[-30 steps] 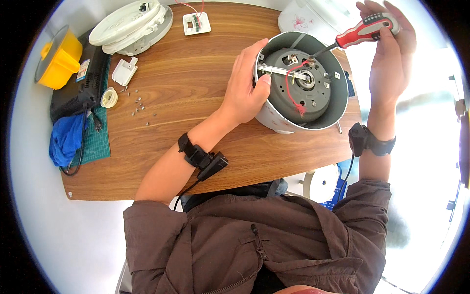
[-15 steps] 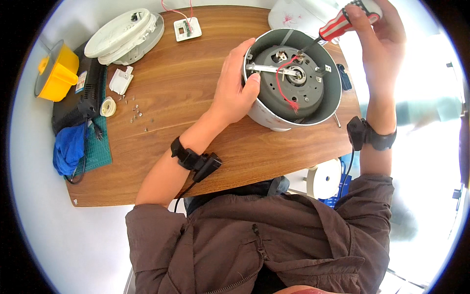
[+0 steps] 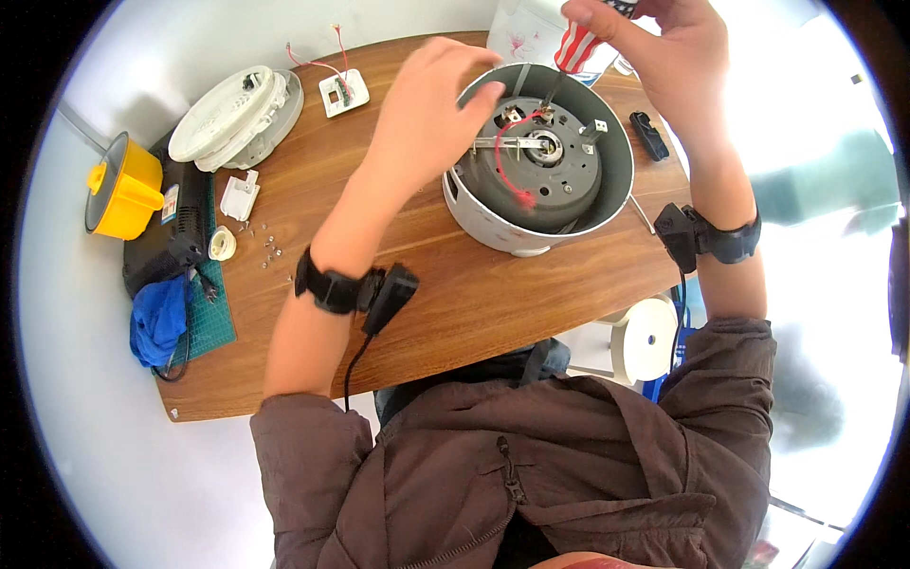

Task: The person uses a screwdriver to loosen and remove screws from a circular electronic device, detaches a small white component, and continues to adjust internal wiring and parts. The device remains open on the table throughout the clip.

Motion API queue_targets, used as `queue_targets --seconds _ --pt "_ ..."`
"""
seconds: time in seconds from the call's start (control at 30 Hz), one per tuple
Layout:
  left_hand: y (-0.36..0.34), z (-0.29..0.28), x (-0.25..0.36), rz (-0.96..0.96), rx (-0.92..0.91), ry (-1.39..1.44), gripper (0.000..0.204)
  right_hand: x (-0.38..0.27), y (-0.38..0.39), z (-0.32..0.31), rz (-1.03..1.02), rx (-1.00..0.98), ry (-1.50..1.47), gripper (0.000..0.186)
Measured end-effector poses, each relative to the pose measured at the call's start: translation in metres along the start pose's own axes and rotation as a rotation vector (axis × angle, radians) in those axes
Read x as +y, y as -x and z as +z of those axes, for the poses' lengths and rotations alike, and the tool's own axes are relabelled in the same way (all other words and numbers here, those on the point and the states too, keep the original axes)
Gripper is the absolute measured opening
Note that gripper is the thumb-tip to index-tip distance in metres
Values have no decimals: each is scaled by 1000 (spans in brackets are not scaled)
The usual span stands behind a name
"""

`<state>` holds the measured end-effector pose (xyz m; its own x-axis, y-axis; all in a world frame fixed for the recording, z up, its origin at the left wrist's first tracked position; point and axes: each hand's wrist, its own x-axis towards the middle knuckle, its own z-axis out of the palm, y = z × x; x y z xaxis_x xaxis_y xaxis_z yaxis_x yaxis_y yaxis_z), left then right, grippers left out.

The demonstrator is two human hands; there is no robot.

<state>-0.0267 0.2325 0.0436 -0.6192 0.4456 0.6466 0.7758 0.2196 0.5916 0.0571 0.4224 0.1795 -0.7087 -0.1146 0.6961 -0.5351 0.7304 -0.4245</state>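
Note:
A round white appliance housing (image 3: 512, 237) stands on the table with its open end up. Inside it sits a dark grey metal base (image 3: 569, 185) with a metal bar, a central fitting and several holes. A red wire (image 3: 507, 175) curves over that base and ends in a frayed tip. My right hand (image 3: 678, 66) grips a screwdriver (image 3: 575, 49) with a red and white striped handle. Its shaft reaches down to a metal terminal (image 3: 546, 114) near the far side of the base. Thumb and fingers apart, my left hand (image 3: 422, 123) hovers at the housing's left rim, holding nothing.
On the wooden table (image 3: 379, 313) lie a white round cover (image 3: 223, 114), a small white panel (image 3: 344, 93) with wires, loose screws (image 3: 273, 252) and a tape roll (image 3: 222, 244). A yellow container (image 3: 128, 194) and blue cloth (image 3: 158, 318) are left; a black object (image 3: 649, 136) is right.
My left hand has let go of the housing's rim and moved up and left. The screwdriver in my right hand has become more upright, its tip still at the terminal. The view has shifted.

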Motion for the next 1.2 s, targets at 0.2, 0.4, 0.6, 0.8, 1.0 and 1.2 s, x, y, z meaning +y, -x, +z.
queue_targets --seconds 0.2,0.4,0.6,0.8,1.0,1.2 --pt "-52 22 -8 -19 -473 -27 23 14 1 3 118 3 -382 34" --pt "-72 28 2 67 -635 -27 19 34 9 -7 9 -28 -452 36" --pt "-76 30 9 70 -688 -47 19 16 10 -9 59 66 -182 36" --pt "-75 32 8 72 -670 -12 16 24 14 -7 103 85 -396 37" --pt "-73 30 12 110 -648 -12 17 27 16 -4 66 139 -387 35" --pt "-72 30 11 98 -648 27 17 14 17 -6 -25 147 43 42"
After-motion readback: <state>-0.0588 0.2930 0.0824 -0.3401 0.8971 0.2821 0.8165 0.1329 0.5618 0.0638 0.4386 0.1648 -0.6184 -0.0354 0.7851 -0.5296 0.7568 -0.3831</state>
